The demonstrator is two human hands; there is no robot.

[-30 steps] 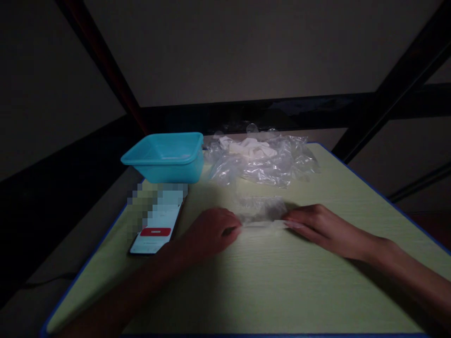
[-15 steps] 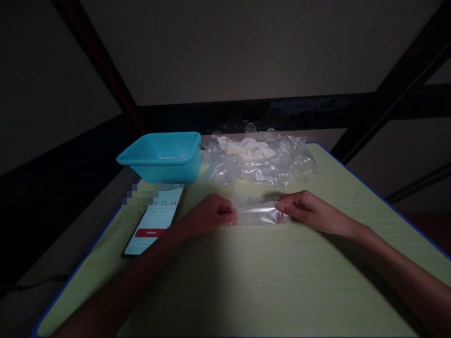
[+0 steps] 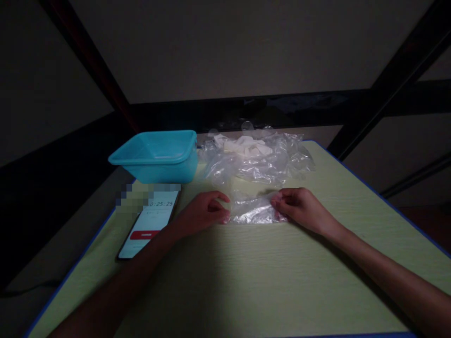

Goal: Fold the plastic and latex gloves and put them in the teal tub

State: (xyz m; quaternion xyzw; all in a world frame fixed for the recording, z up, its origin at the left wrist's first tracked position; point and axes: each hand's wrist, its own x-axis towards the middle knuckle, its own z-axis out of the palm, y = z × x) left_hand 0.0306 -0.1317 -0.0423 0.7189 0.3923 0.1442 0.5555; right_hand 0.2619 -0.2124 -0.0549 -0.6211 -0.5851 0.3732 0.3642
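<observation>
A small clear plastic bag (image 3: 252, 210) lies flat and crinkled on the table between my hands. My right hand (image 3: 299, 209) is closed on its right end, thumb and fingers pinched together. At the left end, my left hand (image 3: 204, 213) has its index finger raised apart from the thumb. The thumb tip rests at the bag's edge, and no grip shows there. Just beyond the bag is a loose heap of clear plastic (image 3: 260, 171) with rounded ends. White crumpled pieces (image 3: 246, 146) lie on top of that heap; their kind is unclear.
A turquoise plastic basin (image 3: 165, 171) stands at the back left of the pale table (image 3: 246, 281). In front of it lies a phone (image 3: 151, 220) with a running timer, partly behind my left forearm. A wall rises behind the table's far edge.
My left fingers have parted from their pinch on the bag. The bag has gone from stretched smooth to crinkled and slack. My right hand keeps its hold, and the view has shifted slightly.
</observation>
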